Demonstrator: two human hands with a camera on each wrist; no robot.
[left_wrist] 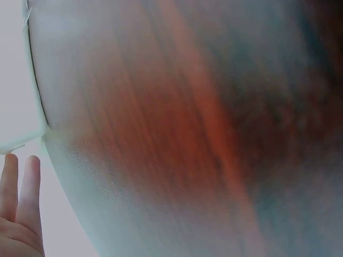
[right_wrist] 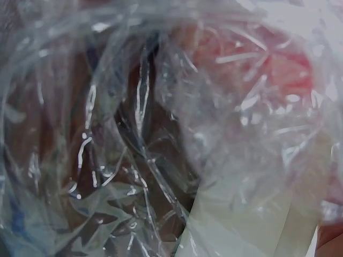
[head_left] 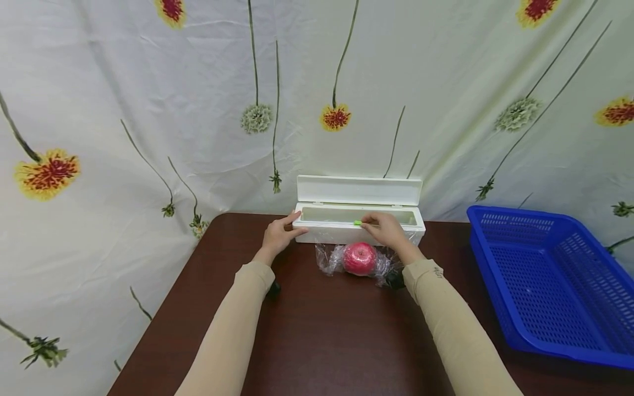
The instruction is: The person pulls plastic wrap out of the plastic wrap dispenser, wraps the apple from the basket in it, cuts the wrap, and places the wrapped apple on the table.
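Wrapped fruit [head_left: 360, 258]: red, in clear film [head_left: 337, 259], on the tabletop [head_left: 327, 335], below frame centre.
My left hand [head_left: 277, 236]: fingers spread, touching the left end of the white box [head_left: 322, 235].
My right hand [head_left: 386, 230]: I pinch a green tab [head_left: 357, 223] at the box's front rim.
Lid [head_left: 359, 191]: raised, mid-frame.

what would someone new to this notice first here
Probably the bright red apple in clear plastic, in front of the open white box on the dark table. The big blue basket on the right also stands out, as does the flowered cloth behind everything. A smaller catch is the bright green tab at the right hand's fingertips, over the box.
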